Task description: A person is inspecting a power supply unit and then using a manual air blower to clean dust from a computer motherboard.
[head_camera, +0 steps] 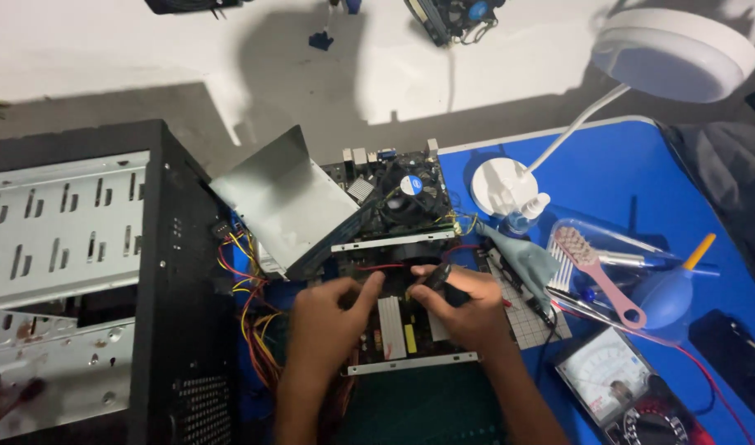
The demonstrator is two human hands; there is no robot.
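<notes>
Both hands (394,309) cover the circuit board (391,328); the dark tool (433,278) is indistinct

Your two bare forearms come up from the bottom edge of the view, and nothing covers them: no sleeve, cuff or glove reaches down to either wrist. Your left hand (332,313) carries no ring, watch or band that can be seen. Your right hand (468,305) is just as plain, with short nails and uncovered fingers (433,290) showing at its tip.
</notes>
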